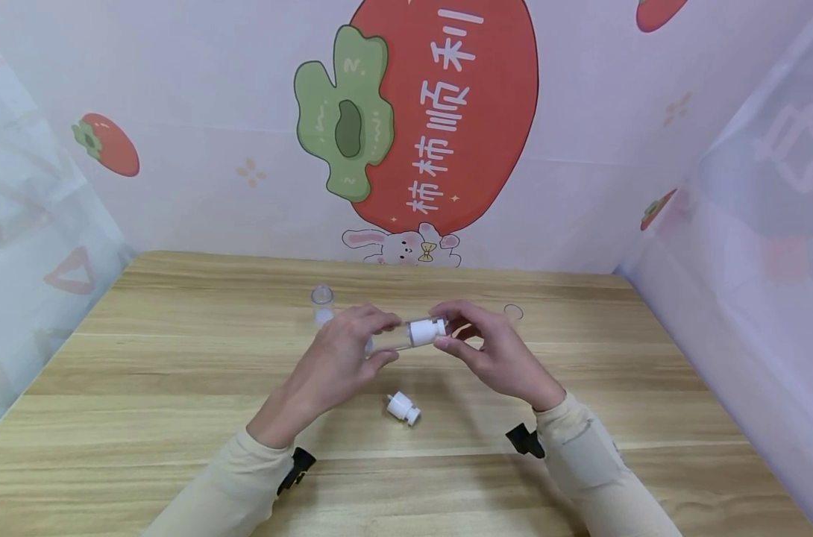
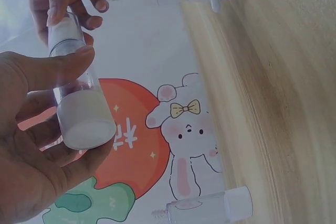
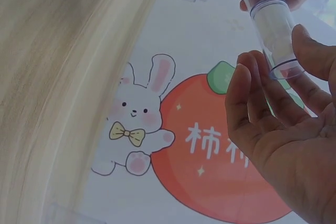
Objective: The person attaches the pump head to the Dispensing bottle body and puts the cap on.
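A clear bottle with a white base (image 2: pixel 86 119) is held up above the table, tilted. My left hand (image 1: pixel 346 347) grips its body between thumb and fingers. On its other end sits a white pump head (image 3: pixel 273 27) under a clear cap (image 3: pixel 287 73). With thumb and fingertips, my right hand (image 1: pixel 490 347) pinches that capped end. Below the hands, a separate white pump head (image 1: pixel 403 408) lies on its side on the table. Another clear bottle with a white base (image 1: pixel 322 306) stands open-necked beyond my left hand.
The wooden table (image 1: pixel 178 373) reaches back to a printed cloth wall (image 1: pixel 212 201), with cloth on both sides too. A clear round-rimmed piece (image 1: pixel 513 312), faint against the wood, is beyond my right hand.
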`<act>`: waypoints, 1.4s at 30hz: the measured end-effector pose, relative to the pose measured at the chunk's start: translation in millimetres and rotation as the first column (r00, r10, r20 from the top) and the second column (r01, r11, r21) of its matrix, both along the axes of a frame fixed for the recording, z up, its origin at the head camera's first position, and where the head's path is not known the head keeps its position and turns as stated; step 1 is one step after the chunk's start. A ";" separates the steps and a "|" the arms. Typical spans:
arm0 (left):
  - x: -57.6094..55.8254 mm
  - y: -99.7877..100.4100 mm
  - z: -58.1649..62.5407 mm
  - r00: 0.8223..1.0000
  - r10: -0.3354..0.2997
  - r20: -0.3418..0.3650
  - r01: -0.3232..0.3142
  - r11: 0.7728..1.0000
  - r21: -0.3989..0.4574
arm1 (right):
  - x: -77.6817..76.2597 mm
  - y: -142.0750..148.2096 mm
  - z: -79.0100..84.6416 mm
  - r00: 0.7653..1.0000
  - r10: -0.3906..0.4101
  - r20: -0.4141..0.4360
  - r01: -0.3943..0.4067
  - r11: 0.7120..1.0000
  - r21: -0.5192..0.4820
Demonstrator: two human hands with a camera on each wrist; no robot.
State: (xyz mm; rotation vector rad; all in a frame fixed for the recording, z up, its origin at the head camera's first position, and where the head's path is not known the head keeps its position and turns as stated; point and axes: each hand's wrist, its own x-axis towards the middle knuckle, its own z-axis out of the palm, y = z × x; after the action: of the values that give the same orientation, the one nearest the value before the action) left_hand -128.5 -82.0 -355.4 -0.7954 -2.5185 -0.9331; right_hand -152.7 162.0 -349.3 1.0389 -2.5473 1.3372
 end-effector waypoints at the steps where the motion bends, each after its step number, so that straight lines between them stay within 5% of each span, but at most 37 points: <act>1: 0.2 0.3 0.2 1.000 -0.002 -0.001 0.002 1.000 -0.004 | 0.0 0.3 0.0 1.000 0.000 0.000 0.000 1.000 0.001; 42: 1.6 4.1 -0.8 0.999 -0.035 0.027 0.032 0.995 0.097 | 1.9 -1.2 -0.8 0.999 -0.022 -0.044 0.022 1.000 -0.012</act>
State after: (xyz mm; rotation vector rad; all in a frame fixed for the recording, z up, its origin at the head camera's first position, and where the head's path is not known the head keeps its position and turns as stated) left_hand -126.9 -77.9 -356.2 -0.8023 -2.4699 -1.0766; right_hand -150.8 160.8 -350.1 1.0239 -2.5087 1.3073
